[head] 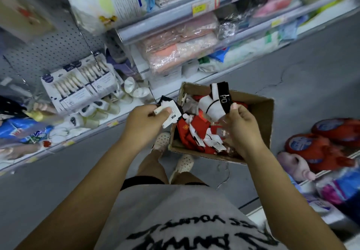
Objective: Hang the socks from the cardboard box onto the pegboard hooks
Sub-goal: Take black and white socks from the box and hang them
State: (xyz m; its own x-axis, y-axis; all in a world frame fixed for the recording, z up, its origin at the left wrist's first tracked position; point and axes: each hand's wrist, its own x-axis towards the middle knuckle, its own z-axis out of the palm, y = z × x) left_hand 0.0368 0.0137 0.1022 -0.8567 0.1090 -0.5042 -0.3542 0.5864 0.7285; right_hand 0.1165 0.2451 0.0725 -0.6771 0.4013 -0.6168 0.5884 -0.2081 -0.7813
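Head: hands (145, 118) (241, 127) pinch soft tagged socks (219, 101) near cardboard box (262, 117).

"PO" on black sock band (224, 96)

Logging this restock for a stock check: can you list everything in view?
cardboard box: one, brown, on floor right of centre
loose socks: many, mostly red, white tags, inside the box
black-and-white socks: one bundle, over the box
tagged sock: one, black, white tag, left of box
pegboard: one, grey, upper left
boxed packs: several, white, hanging on pegboard
wrapped textiles: several, pink, middle shelf
shoes: two, white, beside the box
left hand: one, holding the tagged sock
right hand: one, holding the black-and-white socks
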